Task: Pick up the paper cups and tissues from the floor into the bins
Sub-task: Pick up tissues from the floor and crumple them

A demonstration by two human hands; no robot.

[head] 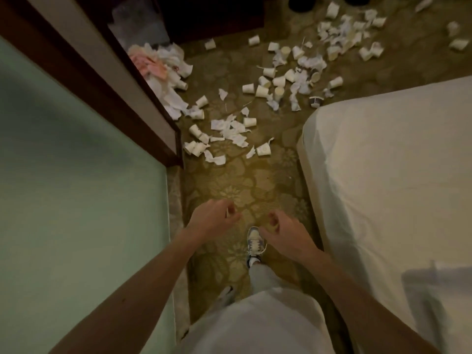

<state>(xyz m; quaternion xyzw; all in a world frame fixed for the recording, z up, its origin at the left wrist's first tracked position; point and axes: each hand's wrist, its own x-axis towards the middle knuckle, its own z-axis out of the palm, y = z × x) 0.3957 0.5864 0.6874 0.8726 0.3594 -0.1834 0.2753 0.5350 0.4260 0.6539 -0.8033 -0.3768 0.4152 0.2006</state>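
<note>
Near: a person's pale shirt (pixel 255 325) and two bare forearms reach forward over a patterned carpet (pixel 237 180), between a green wall (pixel 76 200) at left and a bed (pixel 383 162) at right. Left hand (pixel 212 219): fingers curled, with a pale sliver at the fingertips; whether it is held cannot be told. Right hand (pixel 283 232): loosely curled and empty, above a shoe (pixel 254 241). Middle: the nearest paper cups (pixel 263 149) and torn tissues (pixel 233 130) lie well apart from both hands. Far: a heap (pixel 163 65) against the left wooden frame (pixel 143 98), and further litter. Two dark shapes (pixel 301 2) may be bins. Judged progress: nearly all litter remains.
</note>
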